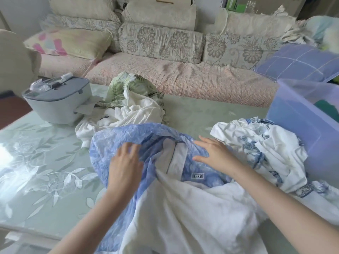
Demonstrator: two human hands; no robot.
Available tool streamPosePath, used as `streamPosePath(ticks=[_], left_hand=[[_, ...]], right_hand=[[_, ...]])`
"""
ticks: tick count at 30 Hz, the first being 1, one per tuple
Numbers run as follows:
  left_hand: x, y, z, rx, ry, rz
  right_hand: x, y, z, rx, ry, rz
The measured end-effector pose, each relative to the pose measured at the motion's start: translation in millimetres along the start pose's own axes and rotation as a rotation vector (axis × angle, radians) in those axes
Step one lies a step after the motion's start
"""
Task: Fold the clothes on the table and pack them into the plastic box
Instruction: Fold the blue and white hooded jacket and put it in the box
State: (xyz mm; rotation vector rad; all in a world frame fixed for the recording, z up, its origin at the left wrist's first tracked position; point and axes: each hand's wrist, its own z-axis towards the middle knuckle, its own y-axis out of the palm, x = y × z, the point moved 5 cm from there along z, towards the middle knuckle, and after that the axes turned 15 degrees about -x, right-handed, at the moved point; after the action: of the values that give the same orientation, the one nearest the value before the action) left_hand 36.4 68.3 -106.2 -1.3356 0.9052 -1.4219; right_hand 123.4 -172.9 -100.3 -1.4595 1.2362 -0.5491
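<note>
Blue shirt runs away, collar far, under flat-fingered left hand and right hand.

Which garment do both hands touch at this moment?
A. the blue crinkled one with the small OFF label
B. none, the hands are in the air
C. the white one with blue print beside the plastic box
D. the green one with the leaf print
A: the left hand and the right hand both rest on the blue crinkled garment, on either side of its white band and just above the OFF label.
</note>
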Motion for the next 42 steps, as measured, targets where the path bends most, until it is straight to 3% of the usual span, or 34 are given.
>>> streamPosePath(ticks=[3,6,7,11,15,18,22,24,26,28,31,34,36,40,42], left_hand=[[-48.5,-1.3,7.7,-0.211,-0.358,0.011],[-64.1,6.0,22.0,-0.256,-0.405,-0.111],[-62.4,7.3,27.1,-0.238,-0.384,-0.101],[-42.0,-11.2,42.8,0.085,-0.172,-0.110],[-5.1,-36.8,66.0,0.235,0.071,-0.305],[26.4,-50.4,88.1,0.208,0.269,-0.491],[54.4,-25.6,110.9,-0.174,0.387,-0.604],[50.9,-16.4,115.2,-0.135,0.364,-0.530],[34.8,-20.8,109.8,0.072,0.318,-0.485],[13.2,-17.5,100.4,0.153,0.224,-0.503],[-16.2,11.8,85.5,-0.070,-0.041,-0.499],[-29.4,30.5,78.0,-0.254,-0.171,-0.375],[-29.2,36.9,76.5,-0.393,-0.226,-0.435],[-22.7,42.4,69.9,-0.611,-0.292,-0.784],[-23.2,41.3,69.9,-0.604,-0.196,-0.699]], right_hand=[[-5.5,2.8,26.5,0.060,-0.032,0.180],[-20.8,1.6,47.2,0.075,-0.063,0.160],[-25.3,0.9,50.8,0.071,-0.065,0.162],[-35.6,1.5,57.6,0.100,-0.070,0.154],[-48.1,-4.2,59.2,0.137,-0.054,0.248],[-56.8,-11.6,63.7,0.153,-0.015,0.285],[-41.2,-15.7,75.8,0.333,0.021,0.695],[-8.2,-24.0,87.3,0.501,0.139,0.985],[27.2,-34.9,94.8,0.611,0.329,1.182],[42.6,-49.4,94.5,0.475,0.434,1.096],[37.1,-57.2,83.5,0.269,0.385,0.742],[30.2,-39.7,65.8,0.099,0.298,0.451],[38.4,-24.3,60.3,-0.009,0.294,0.402],[50.4,-14.7,49.0,-0.134,0.359,0.249],[50.5,-16.8,42.5,-0.167,0.310,0.240]])
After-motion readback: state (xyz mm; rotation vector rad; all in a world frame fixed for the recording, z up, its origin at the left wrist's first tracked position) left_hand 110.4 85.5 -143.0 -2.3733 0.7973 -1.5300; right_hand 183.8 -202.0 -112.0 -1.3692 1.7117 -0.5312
